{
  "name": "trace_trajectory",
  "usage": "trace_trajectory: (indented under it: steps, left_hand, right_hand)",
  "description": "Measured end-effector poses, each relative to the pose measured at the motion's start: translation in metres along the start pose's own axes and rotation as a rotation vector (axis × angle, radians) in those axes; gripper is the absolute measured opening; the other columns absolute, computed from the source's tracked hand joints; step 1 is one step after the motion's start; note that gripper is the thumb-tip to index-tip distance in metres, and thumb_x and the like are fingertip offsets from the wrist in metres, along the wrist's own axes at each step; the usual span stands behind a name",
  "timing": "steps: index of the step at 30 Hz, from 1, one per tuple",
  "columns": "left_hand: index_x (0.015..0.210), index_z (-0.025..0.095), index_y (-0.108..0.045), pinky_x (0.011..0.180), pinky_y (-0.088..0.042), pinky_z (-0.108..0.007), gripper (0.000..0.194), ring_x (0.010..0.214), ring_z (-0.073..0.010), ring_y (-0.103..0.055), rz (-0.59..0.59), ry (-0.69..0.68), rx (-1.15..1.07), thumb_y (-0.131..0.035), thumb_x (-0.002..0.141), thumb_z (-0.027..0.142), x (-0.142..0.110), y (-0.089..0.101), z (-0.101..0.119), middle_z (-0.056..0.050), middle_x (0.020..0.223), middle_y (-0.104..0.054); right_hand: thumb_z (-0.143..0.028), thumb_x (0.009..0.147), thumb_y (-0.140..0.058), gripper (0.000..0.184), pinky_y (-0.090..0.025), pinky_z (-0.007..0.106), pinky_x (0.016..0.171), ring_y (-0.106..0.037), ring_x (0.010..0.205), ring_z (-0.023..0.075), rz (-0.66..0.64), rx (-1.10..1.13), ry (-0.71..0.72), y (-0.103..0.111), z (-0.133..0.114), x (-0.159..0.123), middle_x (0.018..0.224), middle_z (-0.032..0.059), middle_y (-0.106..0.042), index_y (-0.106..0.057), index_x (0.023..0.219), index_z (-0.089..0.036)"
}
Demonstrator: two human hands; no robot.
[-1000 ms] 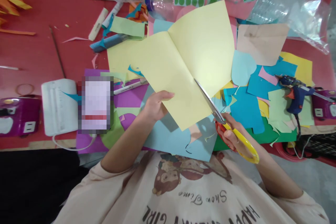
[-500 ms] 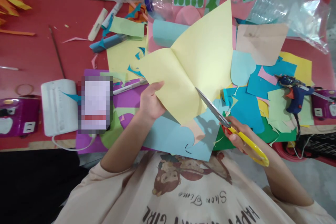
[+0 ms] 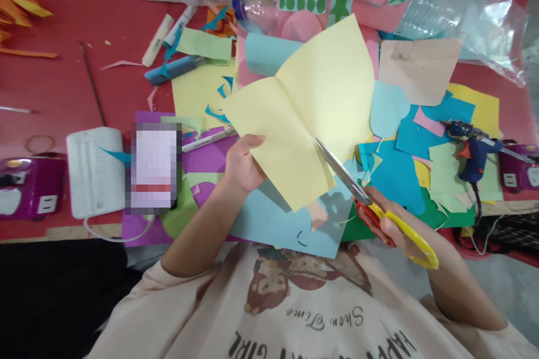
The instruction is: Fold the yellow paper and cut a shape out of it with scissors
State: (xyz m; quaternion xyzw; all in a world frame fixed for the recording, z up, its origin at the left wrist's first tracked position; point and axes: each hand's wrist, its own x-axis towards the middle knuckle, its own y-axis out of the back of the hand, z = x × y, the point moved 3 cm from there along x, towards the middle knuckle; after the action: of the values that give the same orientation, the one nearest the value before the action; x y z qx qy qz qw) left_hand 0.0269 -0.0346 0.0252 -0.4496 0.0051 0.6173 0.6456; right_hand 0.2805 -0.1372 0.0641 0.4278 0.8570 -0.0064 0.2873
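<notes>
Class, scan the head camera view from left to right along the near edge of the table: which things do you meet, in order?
Purple box → white device → left hand → yellow paper → scissors in the right hand → blue glue gun.

Pixelated rectangle (image 3: 154, 171) unreadable; left fingers behind yellow sheet (image 3: 303, 118); glue gun (image 3: 474, 151) cord cut off.

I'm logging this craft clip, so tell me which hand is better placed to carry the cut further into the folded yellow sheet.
The right hand. It grips the yellow-handled scissors, whose blades already meet the yellow sheet at its lower right edge. The left hand pinches the sheet's left edge, so it likely just steadies it.
</notes>
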Motion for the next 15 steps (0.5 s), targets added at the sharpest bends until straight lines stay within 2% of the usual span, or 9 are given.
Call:
trace_trajectory:
  steps: [4, 9, 12, 15]
  left_hand:
    - [0.073, 0.016, -0.067, 0.095, -0.050, -0.050, 0.019, 0.116, -0.0379, -0.060, -0.030, 0.008, -0.005, -0.061, 0.061, 0.030, 0.001, 0.000, -0.002, -0.007, 0.082, -0.075]
    - [0.067, 0.015, -0.067, 0.095, -0.049, -0.050, 0.019, 0.117, -0.0418, -0.058, -0.082, -0.006, 0.016, -0.067, 0.056, 0.032, 0.000, -0.001, -0.003, -0.008, 0.071, -0.074]
    - [0.070, 0.016, -0.067, 0.095, -0.049, -0.050, 0.020, 0.118, -0.0402, -0.058, -0.061, -0.007, 0.044, -0.064, 0.058, 0.031, -0.001, -0.001, -0.003, -0.007, 0.076, -0.074]
    - [0.082, 0.017, -0.069, 0.096, -0.050, -0.048, 0.026, 0.120, -0.0364, -0.058, -0.025, -0.026, 0.061, -0.056, 0.062, 0.029, -0.002, -0.001, -0.003, -0.006, 0.086, -0.075]
  right_hand:
    - [-0.080, 0.080, -0.032, 0.071, -0.025, 0.027, 0.042, -0.029, 0.045, 0.0105, -0.006, 0.102, -0.015, -0.005, -0.001, 0.003, 0.058, -0.0053, -0.041, -0.040, 0.116, -0.019]
    - [-0.081, 0.079, -0.034, 0.070, -0.025, 0.026, 0.042, -0.027, 0.044, 0.0094, 0.011, 0.122, 0.003, -0.006, -0.006, 0.008, 0.055, -0.0067, -0.039, -0.041, 0.112, -0.020]
    - [-0.080, 0.079, -0.035, 0.064, -0.023, 0.026, 0.042, -0.027, 0.043, 0.0086, 0.027, 0.127, -0.011, -0.008, -0.006, 0.010, 0.054, -0.0068, -0.039, -0.043, 0.104, -0.021]
    - [-0.080, 0.079, -0.037, 0.063, -0.021, 0.025, 0.042, -0.027, 0.043, 0.0082, 0.058, 0.159, -0.020, -0.011, -0.005, 0.012, 0.053, -0.0076, -0.037, -0.043, 0.103, -0.021]
